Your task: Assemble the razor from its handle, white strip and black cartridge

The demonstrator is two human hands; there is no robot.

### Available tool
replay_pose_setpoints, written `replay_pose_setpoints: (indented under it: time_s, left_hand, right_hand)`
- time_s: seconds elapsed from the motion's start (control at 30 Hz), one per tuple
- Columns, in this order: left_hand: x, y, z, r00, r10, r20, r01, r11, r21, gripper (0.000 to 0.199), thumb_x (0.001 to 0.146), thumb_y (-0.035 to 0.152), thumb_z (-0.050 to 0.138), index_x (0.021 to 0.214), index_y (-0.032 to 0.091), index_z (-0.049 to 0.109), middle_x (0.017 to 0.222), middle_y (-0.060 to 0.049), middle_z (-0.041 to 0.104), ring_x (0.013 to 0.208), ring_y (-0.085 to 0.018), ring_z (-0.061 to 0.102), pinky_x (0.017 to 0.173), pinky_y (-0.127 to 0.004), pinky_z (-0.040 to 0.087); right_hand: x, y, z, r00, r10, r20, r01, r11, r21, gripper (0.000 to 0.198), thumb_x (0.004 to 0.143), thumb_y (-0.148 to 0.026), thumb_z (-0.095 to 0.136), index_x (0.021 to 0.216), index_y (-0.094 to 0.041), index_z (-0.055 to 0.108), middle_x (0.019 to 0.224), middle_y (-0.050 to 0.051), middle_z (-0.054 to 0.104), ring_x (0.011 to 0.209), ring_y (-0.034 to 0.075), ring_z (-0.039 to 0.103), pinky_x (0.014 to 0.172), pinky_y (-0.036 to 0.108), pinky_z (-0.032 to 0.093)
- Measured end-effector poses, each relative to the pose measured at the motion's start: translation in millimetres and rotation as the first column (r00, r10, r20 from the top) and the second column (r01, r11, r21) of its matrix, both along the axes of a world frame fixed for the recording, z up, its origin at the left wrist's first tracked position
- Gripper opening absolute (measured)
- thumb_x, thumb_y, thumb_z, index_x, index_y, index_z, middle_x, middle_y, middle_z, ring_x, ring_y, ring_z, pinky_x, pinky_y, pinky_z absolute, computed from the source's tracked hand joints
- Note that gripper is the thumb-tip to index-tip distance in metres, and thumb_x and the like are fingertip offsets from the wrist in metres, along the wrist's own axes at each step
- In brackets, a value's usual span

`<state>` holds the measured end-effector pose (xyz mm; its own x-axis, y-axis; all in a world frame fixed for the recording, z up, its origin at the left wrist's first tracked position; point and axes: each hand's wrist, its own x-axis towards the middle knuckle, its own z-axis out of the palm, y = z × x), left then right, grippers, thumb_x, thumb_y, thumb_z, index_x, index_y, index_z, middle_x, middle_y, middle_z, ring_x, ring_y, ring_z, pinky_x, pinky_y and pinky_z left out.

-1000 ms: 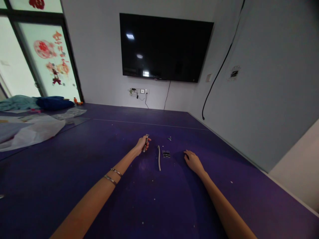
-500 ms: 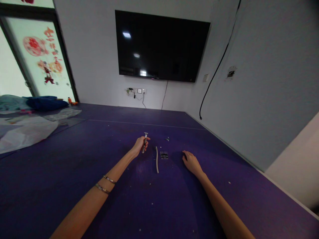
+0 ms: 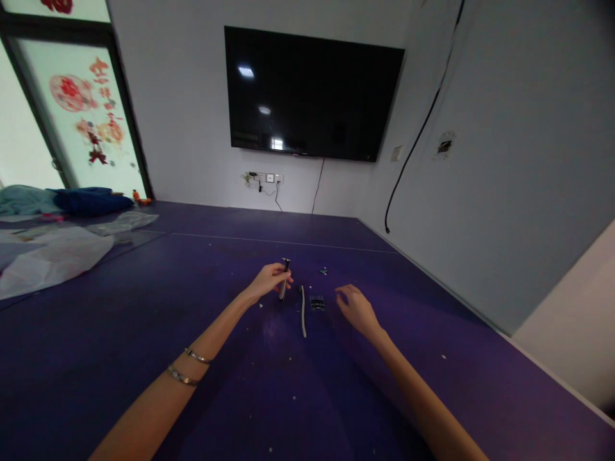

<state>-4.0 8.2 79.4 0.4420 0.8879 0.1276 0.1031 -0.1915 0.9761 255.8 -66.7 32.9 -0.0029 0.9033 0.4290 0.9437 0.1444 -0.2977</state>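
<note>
My left hand (image 3: pixel 273 280) is closed around the handle of a razor (image 3: pixel 283 286), its T-shaped head pointing up and away from me. To the right of it, a pale, slightly bent stick with a dark far end (image 3: pixel 303 314) lies on the purple surface. Beside that stick is a small clear-and-black case (image 3: pixel 317 303), its contents too small to make out. My right hand (image 3: pixel 354 307) hovers just right of the case, fingers loosely curved and apart, holding nothing. Farther off, a few tiny pieces (image 3: pixel 323 271) lie together.
The purple surface (image 3: pixel 216 397) carries scattered white specks. Crumpled plastic sheeting (image 3: pixel 62 256) and a dark blue cloth (image 3: pixel 91 200) lie at far left. A black cable (image 3: pixel 413 150) hangs down the right wall. A television (image 3: pixel 312 96) is mounted on the wall ahead.
My left hand has turned the razor more upright and shifted it slightly right. My right hand has lifted and moved left, closer to the small case, its fingers spreading.
</note>
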Motion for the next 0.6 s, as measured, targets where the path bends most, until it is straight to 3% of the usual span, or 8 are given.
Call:
replay_pose_setpoints:
  time_s: [0.07,0.17,0.37,0.6]
  left_hand:
    - [1,-1,0.3,1.0,0.021,-0.006,-0.021,1.0,0.016,0.02,0.074,0.028,0.062,0.084,0.013,0.053,0.079,-0.008,0.066,0.065,-0.017,0.064,0.049,-0.023,0.047]
    - [2,-2,-0.1,1.0,0.021,-0.007,-0.021,0.999,0.03,0.022,0.07,0.027,0.066,0.079,0.014,0.051,0.071,-0.006,0.065,0.061,-0.016,0.062,0.048,-0.023,0.047]
    - [4,-3,-3.0,0.999,-0.047,-0.023,0.048,0.997,0.055,0.026,0.067,0.03,0.068,0.075,0.016,0.047,0.071,-0.004,0.064,0.06,-0.015,0.062,0.048,-0.023,0.047]
    - [5,-4,-3.2,0.996,-0.063,-0.066,0.073,0.983,0.169,0.023,0.066,0.029,0.067,0.07,0.017,0.047,0.064,0.0,0.059,0.058,-0.013,0.058,0.048,-0.021,0.043]
  right_hand:
    - [-25,-4,8,0.999,0.022,0.031,-0.017,0.99,-0.138,0.027,0.085,-0.029,0.041,0.096,-0.021,0.064,0.093,0.007,0.067,0.084,0.018,0.063,0.073,0.026,0.045]
    - [-58,-6,10,0.991,0.065,0.119,-0.03,0.96,-0.278,0.034,0.086,-0.039,0.039,0.082,-0.02,0.068,0.081,0.008,0.069,0.079,0.021,0.065,0.068,0.028,0.045]
    - [-90,-1,1,0.987,0.049,0.15,0.007,0.935,-0.354,0.045,0.083,-0.051,0.04,0.08,-0.016,0.068,0.083,0.012,0.068,0.081,0.026,0.066,0.068,0.034,0.048]
    - [-88,6,-1,0.983,0.129,0.132,-0.068,0.918,-0.39,0.028,0.081,-0.032,0.045,0.083,-0.015,0.068,0.084,0.013,0.069,0.082,0.024,0.066,0.067,0.03,0.047]
